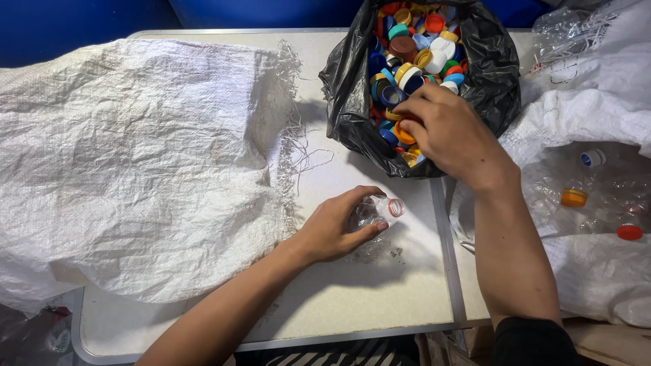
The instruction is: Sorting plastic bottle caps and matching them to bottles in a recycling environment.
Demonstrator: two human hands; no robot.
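My left hand point(337, 227) grips a small crushed clear plastic bottle point(375, 209) lying on the table, its open neck with a red ring pointing right. My right hand point(444, 129) reaches into a black plastic bag point(346, 102) full of several coloured bottle caps point(413, 47), fingers curled down among the caps at the bag's near edge. Whether the fingers hold a cap is hidden.
A large white woven sack point(135, 156) covers the table's left half. Another white sack point(597, 203) at the right holds clear plastic bottles with orange, red and blue caps. The pale table point(366, 298) has a metal rim; blue wall behind.
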